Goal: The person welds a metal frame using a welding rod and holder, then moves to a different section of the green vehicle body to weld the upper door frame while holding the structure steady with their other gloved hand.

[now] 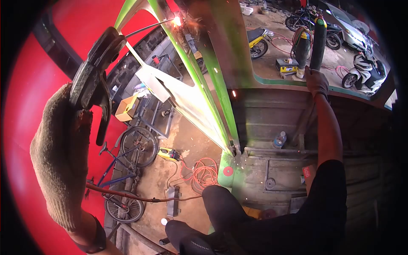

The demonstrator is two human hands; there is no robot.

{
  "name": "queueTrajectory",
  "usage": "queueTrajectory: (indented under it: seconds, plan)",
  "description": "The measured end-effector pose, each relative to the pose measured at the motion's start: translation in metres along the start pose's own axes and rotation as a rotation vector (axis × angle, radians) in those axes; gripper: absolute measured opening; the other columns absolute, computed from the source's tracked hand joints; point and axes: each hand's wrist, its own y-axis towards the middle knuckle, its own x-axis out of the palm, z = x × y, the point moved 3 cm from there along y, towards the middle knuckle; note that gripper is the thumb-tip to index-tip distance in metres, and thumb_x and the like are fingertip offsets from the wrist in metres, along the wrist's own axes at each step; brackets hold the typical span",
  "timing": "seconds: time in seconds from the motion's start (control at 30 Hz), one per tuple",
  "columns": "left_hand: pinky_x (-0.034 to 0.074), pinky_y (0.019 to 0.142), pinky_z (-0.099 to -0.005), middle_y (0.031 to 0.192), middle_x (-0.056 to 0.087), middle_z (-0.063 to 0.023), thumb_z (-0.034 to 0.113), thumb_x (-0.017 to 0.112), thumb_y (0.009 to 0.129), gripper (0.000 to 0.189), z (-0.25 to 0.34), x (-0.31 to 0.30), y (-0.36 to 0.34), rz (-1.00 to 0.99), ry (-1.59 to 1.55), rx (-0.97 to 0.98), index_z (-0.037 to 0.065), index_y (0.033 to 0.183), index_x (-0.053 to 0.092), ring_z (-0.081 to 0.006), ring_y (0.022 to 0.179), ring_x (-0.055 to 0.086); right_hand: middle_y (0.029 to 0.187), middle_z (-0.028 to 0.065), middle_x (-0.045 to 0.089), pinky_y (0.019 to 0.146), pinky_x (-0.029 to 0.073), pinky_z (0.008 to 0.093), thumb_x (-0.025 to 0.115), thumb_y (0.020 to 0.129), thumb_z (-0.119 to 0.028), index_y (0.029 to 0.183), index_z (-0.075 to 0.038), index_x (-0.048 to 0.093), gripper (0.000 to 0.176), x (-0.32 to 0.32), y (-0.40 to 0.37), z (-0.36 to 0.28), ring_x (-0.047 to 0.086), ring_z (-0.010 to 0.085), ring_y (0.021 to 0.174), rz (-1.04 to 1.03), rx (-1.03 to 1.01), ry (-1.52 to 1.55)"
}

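Observation:
My left hand (57,157), in a knitted work glove, is closed around a dark electrode holder (94,70). From its jaws a thin welding rod (146,29) reaches right to a bright arc (176,21) on the green metal pillar (187,63). Sparks fly around that point and some drop lower. My right hand (318,83), in a dark glove, grips the green-edged metal sill (280,82) on the right, its fingertips partly hidden. A red-brown cable (144,198) runs below my left hand toward my knee.
Below lie a bicycle (131,165), coiled orange hose (204,174), a yellow machine (168,154) and an open cardboard box (126,109). Past the sill stand gas cylinders (318,42), a toolbox (287,66) and motorbikes (257,42). A plastic bottle (279,139) sits inside the metal body.

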Motion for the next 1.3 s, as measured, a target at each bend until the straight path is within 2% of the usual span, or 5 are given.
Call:
queueTrajectory:
  seconds: [0.47, 0.97, 1.1, 1.2, 1.3]
  plan:
    - [0.056, 0.075, -0.0355, 0.098, 0.075, -0.0147, 0.003, 0.069, 0.093, 0.042, -0.005, -0.001, -0.001, 0.051, 0.051, -0.017, 0.012, 0.133, 0.062, -0.0249, 0.083, 0.074, 0.099, 0.0229, 0.074, 0.089, 0.053, 0.0511, 0.044, 0.100, -0.061, 0.100, -0.012, 0.080, 0.061, 0.008, 0.006, 0.004, 0.070, 0.0419, 0.100, 0.008, -0.013, -0.011]
    - [0.049, 0.066, -0.0262, 0.096, 0.072, -0.0078, 0.009, 0.059, 0.103, 0.034, -0.023, -0.020, -0.003, 0.206, 0.161, 0.231, 0.007, 0.136, 0.063, -0.0097, 0.078, 0.064, 0.100, 0.0230, 0.073, 0.090, 0.053, 0.0501, 0.045, 0.099, -0.061, 0.099, -0.011, 0.079, 0.061, 0.005, 0.002, 0.001, 0.070, 0.0416, 0.101, 0.025, -0.008, -0.017]
    - [0.034, 0.056, -0.0288, 0.074, 0.049, -0.0006, 0.031, 0.056, 0.108, 0.039, -0.100, -0.090, -0.017, -0.060, -0.021, -0.051, 0.001, 0.133, 0.061, -0.0089, 0.064, 0.043, 0.109, 0.0230, 0.073, 0.093, 0.051, 0.0497, 0.044, 0.096, -0.071, 0.107, -0.013, 0.078, 0.068, 0.019, 0.019, 0.023, 0.068, 0.0428, 0.108, -0.093, -0.037, 0.085]
    - [0.050, 0.099, -0.0304, 0.138, 0.064, -0.0155, 0.033, 0.051, 0.110, 0.057, -0.150, -0.108, -0.026, -0.151, 0.039, -0.012, -0.004, 0.153, 0.043, -0.0201, 0.116, 0.064, 0.122, 0.0248, 0.069, 0.100, 0.049, 0.0514, 0.040, 0.094, -0.076, 0.116, -0.014, 0.075, 0.075, 0.036, 0.044, 0.045, 0.065, 0.0431, 0.117, -0.100, -0.118, 0.005]
    - [0.052, 0.085, -0.0284, 0.125, 0.068, -0.0148, 0.033, 0.047, 0.110, 0.056, -0.193, -0.102, -0.044, -0.133, 0.111, -0.311, -0.007, 0.150, 0.045, -0.0177, 0.099, 0.066, 0.115, 0.0228, 0.072, 0.097, 0.051, 0.0504, 0.046, 0.099, -0.062, 0.119, -0.011, 0.072, 0.061, 0.033, 0.021, 0.042, 0.068, 0.0403, 0.112, -0.115, -0.127, -0.117]
